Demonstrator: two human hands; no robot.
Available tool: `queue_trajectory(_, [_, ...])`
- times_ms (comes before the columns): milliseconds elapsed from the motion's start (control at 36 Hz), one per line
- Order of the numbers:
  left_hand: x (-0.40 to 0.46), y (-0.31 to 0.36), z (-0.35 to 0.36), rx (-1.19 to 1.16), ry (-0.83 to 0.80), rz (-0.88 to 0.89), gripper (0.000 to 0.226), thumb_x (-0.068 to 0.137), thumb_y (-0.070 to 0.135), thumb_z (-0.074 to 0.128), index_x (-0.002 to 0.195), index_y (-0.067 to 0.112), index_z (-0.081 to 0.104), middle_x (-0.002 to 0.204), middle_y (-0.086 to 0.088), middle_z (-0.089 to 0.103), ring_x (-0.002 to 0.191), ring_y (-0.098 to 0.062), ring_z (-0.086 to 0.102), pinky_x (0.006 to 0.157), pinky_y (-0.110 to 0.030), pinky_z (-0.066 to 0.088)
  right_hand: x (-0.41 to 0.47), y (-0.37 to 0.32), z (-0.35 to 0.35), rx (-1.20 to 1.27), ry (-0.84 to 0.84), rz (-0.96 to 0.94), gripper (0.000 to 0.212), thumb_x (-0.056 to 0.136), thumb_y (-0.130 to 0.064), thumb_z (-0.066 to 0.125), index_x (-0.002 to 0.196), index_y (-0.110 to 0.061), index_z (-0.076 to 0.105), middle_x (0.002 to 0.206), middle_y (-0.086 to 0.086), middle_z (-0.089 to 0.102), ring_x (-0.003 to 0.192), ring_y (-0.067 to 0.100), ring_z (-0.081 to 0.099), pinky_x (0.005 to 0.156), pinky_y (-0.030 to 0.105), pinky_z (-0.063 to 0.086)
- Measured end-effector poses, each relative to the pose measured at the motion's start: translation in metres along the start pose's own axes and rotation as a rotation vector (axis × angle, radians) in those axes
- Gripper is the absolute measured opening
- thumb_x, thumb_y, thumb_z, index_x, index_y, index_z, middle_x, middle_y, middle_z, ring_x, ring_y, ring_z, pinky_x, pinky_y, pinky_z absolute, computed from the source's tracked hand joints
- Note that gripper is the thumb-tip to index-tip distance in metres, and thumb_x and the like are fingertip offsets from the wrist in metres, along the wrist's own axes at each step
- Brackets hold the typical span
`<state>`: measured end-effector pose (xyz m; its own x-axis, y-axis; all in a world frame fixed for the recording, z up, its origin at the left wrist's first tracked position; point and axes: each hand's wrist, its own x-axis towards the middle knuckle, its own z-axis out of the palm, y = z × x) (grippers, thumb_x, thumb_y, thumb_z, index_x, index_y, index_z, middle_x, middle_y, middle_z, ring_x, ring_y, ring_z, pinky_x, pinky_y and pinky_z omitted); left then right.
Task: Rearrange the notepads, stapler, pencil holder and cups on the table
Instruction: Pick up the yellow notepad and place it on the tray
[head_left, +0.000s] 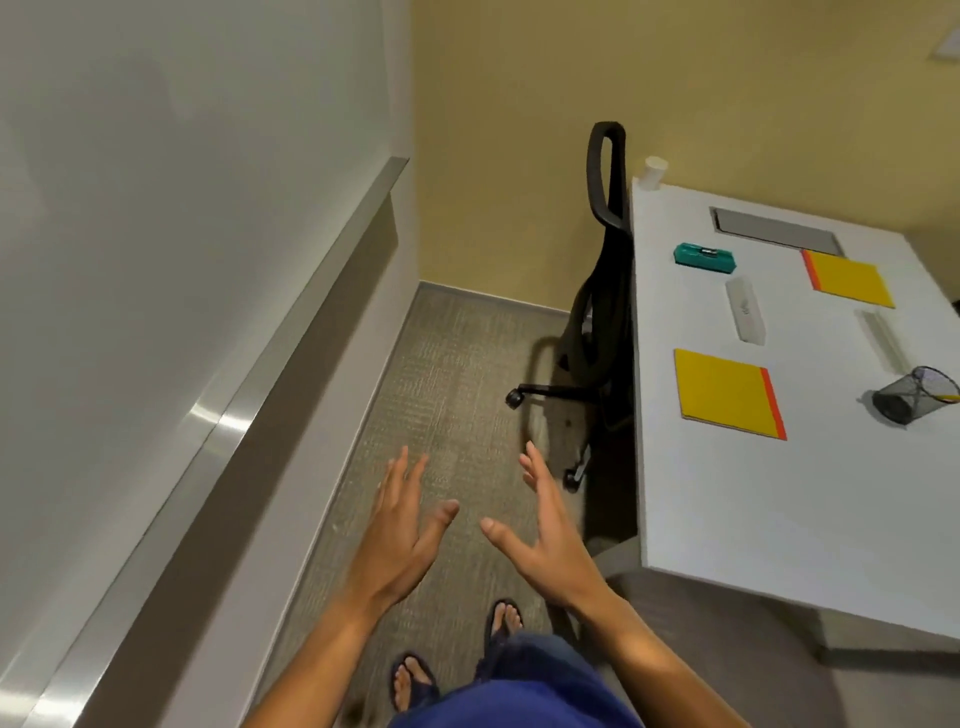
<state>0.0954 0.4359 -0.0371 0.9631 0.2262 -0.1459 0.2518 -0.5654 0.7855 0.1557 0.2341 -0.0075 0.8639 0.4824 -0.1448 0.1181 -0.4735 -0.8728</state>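
A white table (789, 493) stands to my right. On it lie two yellow notepads with orange edges: one near the left edge (727, 394), one farther back (849, 278). A teal stapler (705, 257) sits toward the back left. A black mesh pencil holder (917, 397) lies tipped on its side at the right. A white cup (653, 172) stands at the far back corner. My left hand (402, 535) and my right hand (550, 535) hover over the floor, left of the table, fingers spread and holding nothing.
A black office chair (597, 291) stands against the table's left side. Two white flat bars (745, 317) (880, 340) lie on the table, and a grey hatch (776, 231) sits at its back. A white wall with a metal rail (218, 426) runs along my left. Carpet lies below.
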Motion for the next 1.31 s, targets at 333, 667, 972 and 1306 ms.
queue_trajectory(333, [0.061, 0.01, 0.013, 0.028, -0.164, 0.079, 0.087, 0.085, 0.083, 0.026, 0.156, 0.038, 0.005, 0.164, 0.017, -0.015, 0.15, -0.005, -0.016, 0.125, -0.046, 0.007, 0.028, 0.015, -0.019, 0.025, 0.173, 0.086, 0.099, 0.076, -0.073, 0.064, 0.149, -0.057, -0.002, 0.165, -0.016, 0.015, 0.15, 0.001, 0.015, 0.122, 0.044, 0.025])
queue_trajectory(667, [0.178, 0.061, 0.043, 0.109, -0.246, 0.156, 0.088, 0.084, 0.082, 0.028, 0.157, 0.037, 0.01, 0.165, 0.016, -0.011, 0.151, -0.008, -0.012, 0.123, -0.039, 0.005, 0.107, 0.053, -0.09, 0.03, 0.269, 0.105, 0.098, 0.086, -0.059, 0.068, 0.148, -0.061, -0.008, 0.164, -0.023, 0.008, 0.142, -0.02, 0.005, 0.121, 0.033, 0.021])
queue_trajectory(972, [0.276, 0.137, 0.099, 0.212, -0.424, 0.276, 0.088, 0.084, 0.084, 0.027, 0.156, 0.038, 0.006, 0.163, 0.018, -0.017, 0.151, -0.008, -0.016, 0.123, -0.04, 0.005, 0.154, 0.104, -0.168, -0.022, 0.421, 0.2, 0.097, 0.086, -0.062, 0.065, 0.147, -0.062, -0.011, 0.165, -0.02, 0.008, 0.148, -0.001, 0.011, 0.122, 0.038, 0.027])
queue_trajectory(1306, [0.348, 0.179, 0.153, 0.323, -0.654, 0.438, 0.092, 0.082, 0.085, 0.029, 0.157, 0.036, 0.004, 0.163, 0.014, -0.018, 0.15, -0.009, -0.015, 0.124, -0.039, 0.007, 0.168, 0.138, -0.205, 0.067, 0.627, 0.45, 0.097, 0.089, -0.055, 0.067, 0.149, -0.054, -0.008, 0.168, -0.013, 0.007, 0.153, 0.015, 0.014, 0.121, 0.044, 0.024])
